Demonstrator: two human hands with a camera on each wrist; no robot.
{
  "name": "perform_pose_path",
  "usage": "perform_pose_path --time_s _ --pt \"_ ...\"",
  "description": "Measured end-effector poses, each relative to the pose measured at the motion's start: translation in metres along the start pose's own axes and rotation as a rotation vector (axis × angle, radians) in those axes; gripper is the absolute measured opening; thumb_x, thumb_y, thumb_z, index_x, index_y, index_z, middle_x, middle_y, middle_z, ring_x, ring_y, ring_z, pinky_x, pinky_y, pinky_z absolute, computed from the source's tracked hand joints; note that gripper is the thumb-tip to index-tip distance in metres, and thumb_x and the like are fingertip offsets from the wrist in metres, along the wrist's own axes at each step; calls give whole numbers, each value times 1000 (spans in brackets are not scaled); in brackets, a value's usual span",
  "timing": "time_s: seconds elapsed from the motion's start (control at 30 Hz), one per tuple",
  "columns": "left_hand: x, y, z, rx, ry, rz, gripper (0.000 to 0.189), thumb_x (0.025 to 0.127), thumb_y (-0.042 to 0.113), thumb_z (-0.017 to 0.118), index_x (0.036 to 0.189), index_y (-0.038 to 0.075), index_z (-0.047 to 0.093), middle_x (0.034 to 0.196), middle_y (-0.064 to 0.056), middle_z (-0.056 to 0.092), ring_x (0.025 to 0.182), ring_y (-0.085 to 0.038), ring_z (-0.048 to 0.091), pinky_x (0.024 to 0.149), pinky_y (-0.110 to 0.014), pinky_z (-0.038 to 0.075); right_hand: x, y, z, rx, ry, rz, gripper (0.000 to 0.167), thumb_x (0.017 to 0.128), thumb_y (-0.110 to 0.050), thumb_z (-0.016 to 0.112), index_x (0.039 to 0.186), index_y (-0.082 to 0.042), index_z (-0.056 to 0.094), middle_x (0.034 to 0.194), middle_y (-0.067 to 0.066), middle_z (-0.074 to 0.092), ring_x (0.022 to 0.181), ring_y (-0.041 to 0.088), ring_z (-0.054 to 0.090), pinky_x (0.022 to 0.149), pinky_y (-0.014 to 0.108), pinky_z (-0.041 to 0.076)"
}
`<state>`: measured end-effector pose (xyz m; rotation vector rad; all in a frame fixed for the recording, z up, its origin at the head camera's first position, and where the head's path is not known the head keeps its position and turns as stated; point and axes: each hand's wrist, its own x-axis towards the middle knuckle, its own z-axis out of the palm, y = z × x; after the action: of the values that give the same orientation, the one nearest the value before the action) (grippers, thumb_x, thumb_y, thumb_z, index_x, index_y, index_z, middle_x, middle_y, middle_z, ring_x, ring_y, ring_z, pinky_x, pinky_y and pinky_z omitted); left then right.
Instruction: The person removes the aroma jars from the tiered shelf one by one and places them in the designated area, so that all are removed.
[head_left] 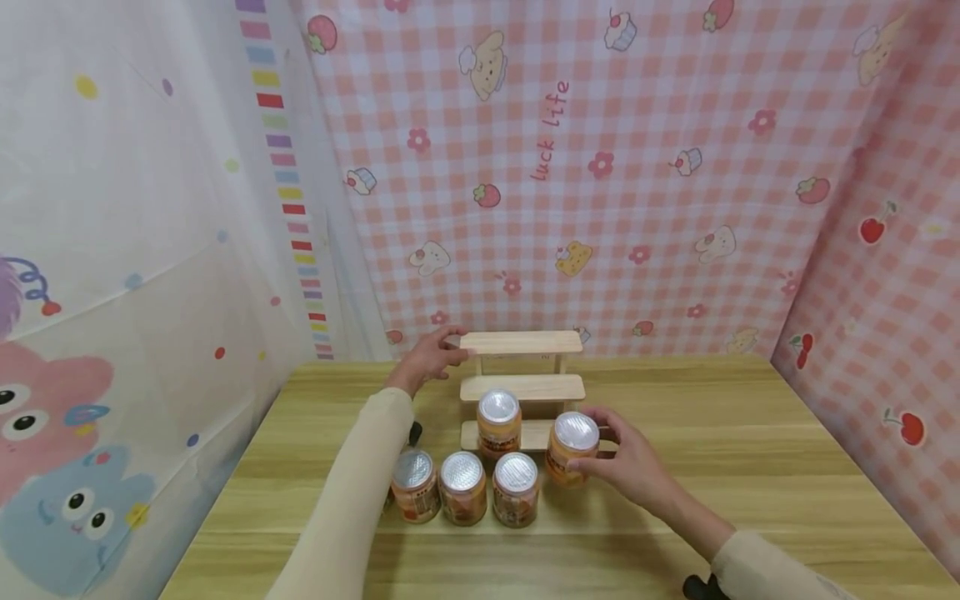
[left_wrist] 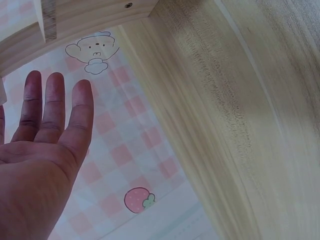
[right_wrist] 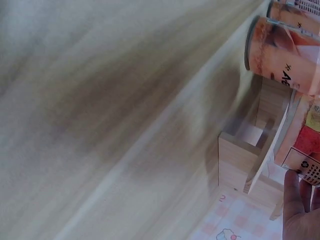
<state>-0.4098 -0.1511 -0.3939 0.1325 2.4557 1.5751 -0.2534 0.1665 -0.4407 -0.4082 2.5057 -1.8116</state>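
Observation:
My right hand [head_left: 628, 460] grips an orange-labelled can [head_left: 564, 463] with a silver lid, by its right side. The can is close to the right end of the lowest step of a small wooden three-tier shelf [head_left: 522, 387]; in the right wrist view the held can [right_wrist: 306, 142] is tilted. Another such can [head_left: 498, 427] stands on that lowest step, towards the left. At the left end of the top board is my left hand [head_left: 429, 358], its fingertips at the board's edge. Three of its fingers [left_wrist: 53, 107] look nearly straight in the left wrist view; its thumb is hidden there.
More silver-lidded cans [head_left: 462, 492] stand in a row on the wooden table [head_left: 712, 467] before the shelf. One at the row's left is mostly hidden by my left sleeve [head_left: 348, 492]. A pink checked cloth [head_left: 637, 200] hangs behind the table.

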Motion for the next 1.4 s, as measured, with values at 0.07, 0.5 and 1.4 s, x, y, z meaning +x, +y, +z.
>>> perform_pose_path --time_s 0.07,0.5,1.4 --pt "0 0 0 -4 -1 0 48 96 26 68 141 18 51 128 -18 58 116 -33 57 92 -52 49 -2 0 1 2 6 4 74 76 -16 88 138 -4 50 127 18 54 114 37 57 80 33 56" --pt "0 -1 0 -15 0 4 49 96 26 68 140 18 51 126 -17 58 115 -31 57 91 -49 49 -15 17 10 32 -12 34 77 73 -8 89 137 2 48 127 18 54 111 32 58 85 29 54" --pt "1 0 0 -10 1 -12 49 96 26 68 141 19 51 126 -16 59 114 -31 57 88 -46 51 11 3 24 -29 0 -31 77 82 -19 84 145 -5 42 136 20 51 126 37 49 103 52 42"
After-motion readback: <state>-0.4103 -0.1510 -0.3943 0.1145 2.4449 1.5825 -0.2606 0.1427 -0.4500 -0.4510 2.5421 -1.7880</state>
